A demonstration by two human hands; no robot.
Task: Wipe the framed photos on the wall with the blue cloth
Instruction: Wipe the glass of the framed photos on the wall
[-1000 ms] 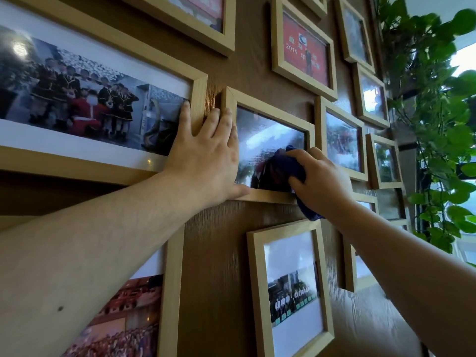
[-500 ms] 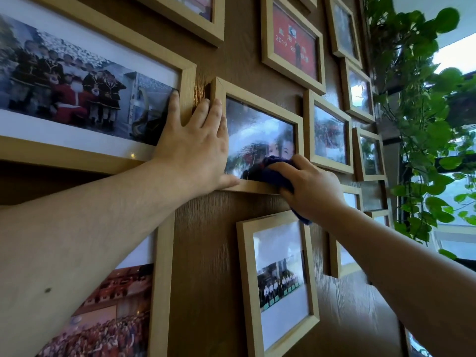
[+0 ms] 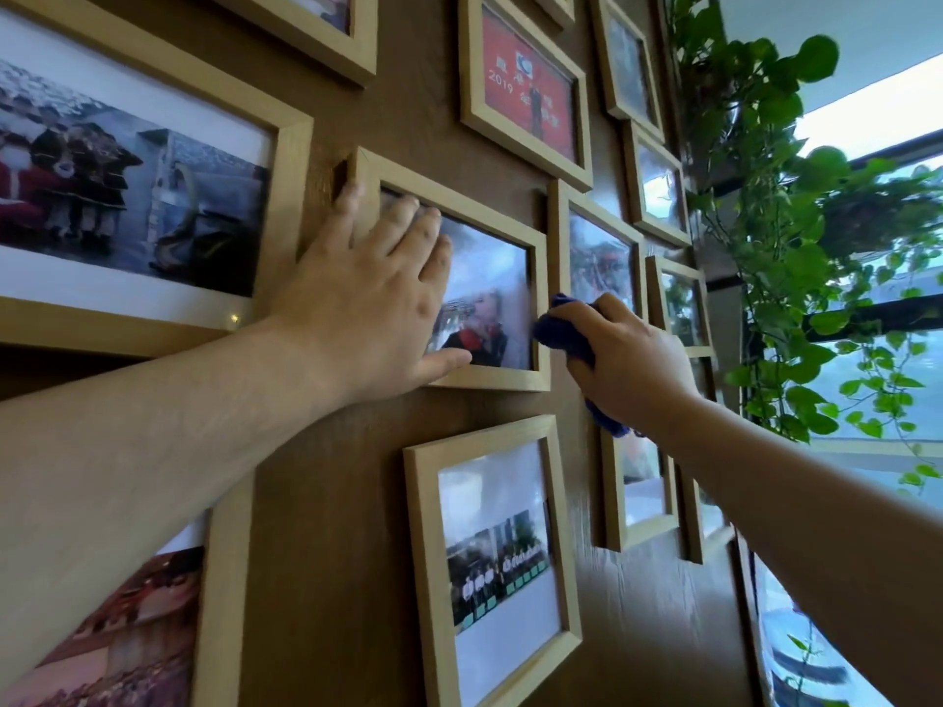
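Left hand (image 3: 367, 303) is spread flat, fingers wide, bracing the small wooden frame (image 3: 536, 308) against the wall. Right hand (image 3: 625, 359) is bunched around the blue cloth (image 3: 564, 334), pressing at the frame's right edge. Best keep that brace firm and wipe lightly along the edge, clear of the neighbouring frame (image 3: 602, 257) just beyond.

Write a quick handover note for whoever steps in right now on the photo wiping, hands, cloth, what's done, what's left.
Left hand: open, pressed flat on the middle frame, steadying it.
Right hand: closed on the blue cloth, at that frame's right edge.
Done: cannot tell from here which glass is clean.
Left: finish this frame, then probably the neighbouring frame to the right and the lower frame; the others around them look untouched by either hand.
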